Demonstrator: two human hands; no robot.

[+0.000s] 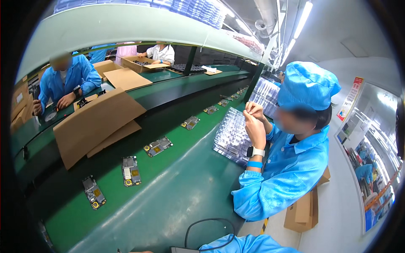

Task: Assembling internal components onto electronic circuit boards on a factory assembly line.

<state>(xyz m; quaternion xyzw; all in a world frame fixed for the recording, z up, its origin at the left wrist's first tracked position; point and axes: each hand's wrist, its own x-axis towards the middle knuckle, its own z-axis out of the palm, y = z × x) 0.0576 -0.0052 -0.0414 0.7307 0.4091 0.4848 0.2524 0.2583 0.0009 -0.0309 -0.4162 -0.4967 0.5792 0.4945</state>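
Note:
At the lower edge a blue sleeve [253, 244] of my right arm comes in, with its hand mostly cut off. A thin sliver of skin [143, 252] shows further left at the same edge; whose hand it is I cannot make out. Between them lies a dark grey flat thing [183, 250], beside a loop of black cable [188, 231]. My left hand does not show clearly. Several circuit boards lie in a row on the green belt, among them a near one [93, 192], another [131, 171] and one further along [158, 146]. No hand touches them.
A co-worker in a blue cap [308, 86] sits at the right, both hands raised and pinched together over clear plastic trays [234, 135]. Bent cardboard [97, 122] leans over the belt's far side. Across the line another person [69, 80] works. A green shelf [126, 23] spans overhead.

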